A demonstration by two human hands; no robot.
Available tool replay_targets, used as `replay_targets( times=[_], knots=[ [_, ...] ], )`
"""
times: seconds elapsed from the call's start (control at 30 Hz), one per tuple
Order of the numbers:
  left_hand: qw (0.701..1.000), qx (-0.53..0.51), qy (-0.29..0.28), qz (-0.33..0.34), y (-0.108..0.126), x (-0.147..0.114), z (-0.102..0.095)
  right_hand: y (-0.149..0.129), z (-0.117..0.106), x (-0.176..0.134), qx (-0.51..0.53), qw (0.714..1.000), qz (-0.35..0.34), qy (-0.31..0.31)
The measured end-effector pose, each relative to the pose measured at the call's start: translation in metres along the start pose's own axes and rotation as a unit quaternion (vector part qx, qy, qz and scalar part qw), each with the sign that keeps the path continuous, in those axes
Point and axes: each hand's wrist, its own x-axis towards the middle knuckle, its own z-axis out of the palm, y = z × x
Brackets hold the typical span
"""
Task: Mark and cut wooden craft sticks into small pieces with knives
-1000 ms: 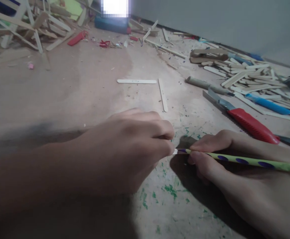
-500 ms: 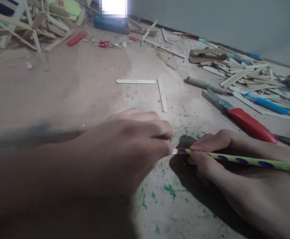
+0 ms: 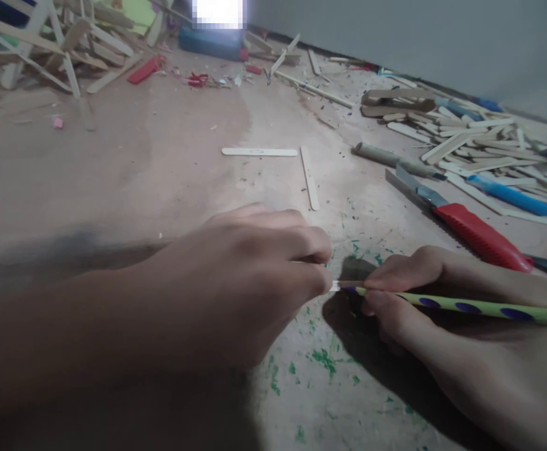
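My left hand (image 3: pixel 264 275) is closed with its thumb and finger pinched together, palm down over the table. A small pale end (image 3: pixel 335 285) shows at the fingertips; the rest of what it grips is hidden. In the right part of the view, my right hand (image 3: pixel 423 300) holds a yellow-green pencil (image 3: pixel 484 308) with purple oval spots, close to its front end. That end points left and meets the pale piece, or nearly so; its very tip is hard to make out. Beyond the hands, two craft sticks lie apart, one crosswise (image 3: pixel 259 152) and one lengthwise (image 3: pixel 309 178).
A red utility knife (image 3: pixel 482 235) with its blade out lies beyond my right hand. Near it are a brown tube (image 3: pixel 390 160), a blue marker (image 3: pixel 510 194) and a pile of craft sticks (image 3: pixel 480 147). A stick structure (image 3: pixel 61 47) stands back left.
The whole scene has shifted slightly to the right in the view. Both hands keep their grips, and the pencil's front end has moved a little relative to the left fingertips.
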Motion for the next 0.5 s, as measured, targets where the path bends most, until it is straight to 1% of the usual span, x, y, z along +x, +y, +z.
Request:
replay_targets(
  times=[0.13, 0.23, 0.33, 0.4, 0.47, 0.5],
  knots=[
    [1.0, -0.001, 0.004, -0.003, 0.0, 0.001, 0.0, 0.0, -0.008, -0.001, 0.001, 1.0, 0.005, -0.015],
    [1.0, -0.004, 0.0, -0.007, 0.001, 0.0, -0.002, -0.006, -0.015, 0.0, 0.012, 0.999, 0.002, -0.05],
    [1.0, -0.019, -0.002, -0.021, 0.001, -0.001, -0.003, -0.013, -0.017, 0.002, 0.032, 0.994, 0.009, -0.099],
    [0.999, -0.032, -0.008, -0.041, 0.001, 0.0, -0.002, -0.017, -0.012, 0.002, 0.06, 0.994, 0.029, -0.09],
    [0.997, -0.057, -0.008, -0.061, 0.001, 0.001, -0.003, -0.02, -0.006, 0.001, 0.109, 0.992, 0.057, -0.035],
    [0.995, -0.08, 0.0, -0.067, 0.0, 0.003, -0.005, -0.021, -0.003, 0.001, 0.134, 0.988, 0.072, -0.02]
  ],
)
